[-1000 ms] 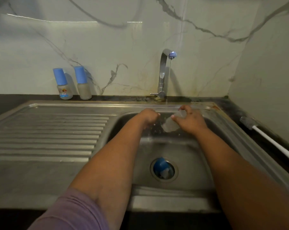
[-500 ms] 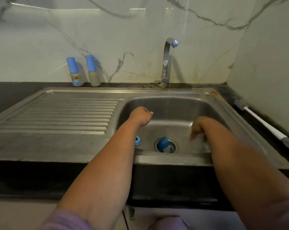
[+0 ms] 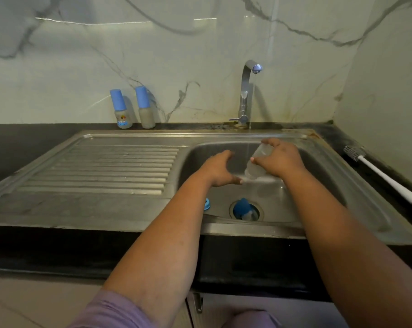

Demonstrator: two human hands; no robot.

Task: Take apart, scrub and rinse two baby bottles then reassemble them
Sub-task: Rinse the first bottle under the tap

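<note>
My right hand (image 3: 280, 159) grips a clear baby bottle body (image 3: 256, 165), tilted, beside the thin stream running from the tap (image 3: 246, 91). My left hand (image 3: 220, 170) hovers just left of the bottle with fingers spread and holds nothing. On the sink (image 3: 318, 185) floor a blue cap with a clear teat (image 3: 244, 208) lies over the drain. A blue ring (image 3: 207, 204) peeks out beside my left forearm. Two capped bottles, one with a printed label (image 3: 121, 110) and one plain (image 3: 144, 107), stand against the back wall.
A ribbed steel drainboard (image 3: 101, 166) stretches to the left of the basin. A white-handled bottle brush (image 3: 380, 174) lies on the dark counter at the right. Marble wall panels close in the back and right side.
My right hand rose from the sink floor with the bottle body and brought it to the water stream. My left hand moved up and opened beside it. The camera view shifted.
</note>
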